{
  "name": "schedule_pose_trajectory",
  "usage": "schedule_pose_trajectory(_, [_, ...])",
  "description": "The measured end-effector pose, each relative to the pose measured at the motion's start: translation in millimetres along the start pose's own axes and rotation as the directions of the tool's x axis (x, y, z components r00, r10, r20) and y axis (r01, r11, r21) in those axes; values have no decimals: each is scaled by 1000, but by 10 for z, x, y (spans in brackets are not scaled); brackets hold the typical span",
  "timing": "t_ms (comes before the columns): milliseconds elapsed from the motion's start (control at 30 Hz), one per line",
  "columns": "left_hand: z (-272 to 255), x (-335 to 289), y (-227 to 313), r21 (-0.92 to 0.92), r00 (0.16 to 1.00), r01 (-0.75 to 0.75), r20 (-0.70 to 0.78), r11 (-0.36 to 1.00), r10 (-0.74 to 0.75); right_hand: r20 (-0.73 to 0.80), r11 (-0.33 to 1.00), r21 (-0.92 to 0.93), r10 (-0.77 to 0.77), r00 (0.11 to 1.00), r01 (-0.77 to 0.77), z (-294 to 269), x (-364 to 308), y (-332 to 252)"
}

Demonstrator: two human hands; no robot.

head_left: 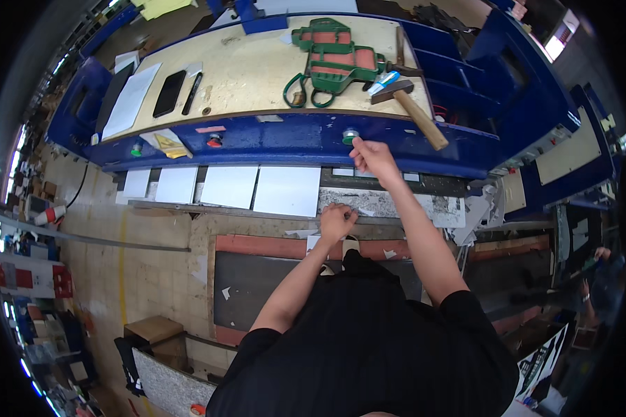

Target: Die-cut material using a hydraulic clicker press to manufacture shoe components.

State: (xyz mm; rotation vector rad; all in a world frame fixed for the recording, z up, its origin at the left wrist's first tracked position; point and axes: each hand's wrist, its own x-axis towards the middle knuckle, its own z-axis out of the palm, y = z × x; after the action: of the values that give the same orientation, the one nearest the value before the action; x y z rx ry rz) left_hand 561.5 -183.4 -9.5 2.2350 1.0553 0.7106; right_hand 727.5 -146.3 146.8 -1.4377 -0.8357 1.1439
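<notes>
My right hand [374, 160] reaches up to the blue front beam of the machine [285, 135]. Its fingers are curled in, and the tip of the thumb or forefinger is at the green push button [350, 136]. Below and to the left, my left hand [338, 222] is closed with bent fingers at the front edge of a speckled grey-white board [382, 203]. Whether anything small is between those fingers is hidden. White sheets [286, 190] lie in a row left of that board, under the beam.
On the machine top are a green power tool with red panels [341, 62], a hammer [419, 115], scissors [306, 94], a phone [169, 93], a marker [193, 94] and papers [133, 99]. A red button [215, 140] sits further left. Paper scraps [481, 212] pile at right.
</notes>
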Motion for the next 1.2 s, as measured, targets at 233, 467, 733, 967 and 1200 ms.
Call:
schedule_pose_trajectory(233, [-118, -335, 77, 333, 924, -343, -52, 879, 380, 27, 782, -622, -35, 999, 44, -706, -647, 1086])
schedule_pose_trajectory(467, [-190, -329, 4, 303, 983, -181, 59, 936, 172, -28, 316, -937, -498, 867, 151, -654, -1501, 1839])
schedule_pose_trajectory(733, [-81, -250, 200, 432, 999, -35, 34, 901, 22, -143, 302, -953, -435, 889, -6, -645, -1351, 1875])
schedule_pose_trajectory(967, [-72, -251, 184, 475, 1000, -22, 30, 880, 8, -136, 272, -962, -391, 910, -26, -587, -1349, 1809])
schedule_pose_trajectory(1200, [-42, -539, 124, 478, 999, -30, 35, 878, 15, -83, 259, -965, -419, 904, 31, -550, -1571, 1892])
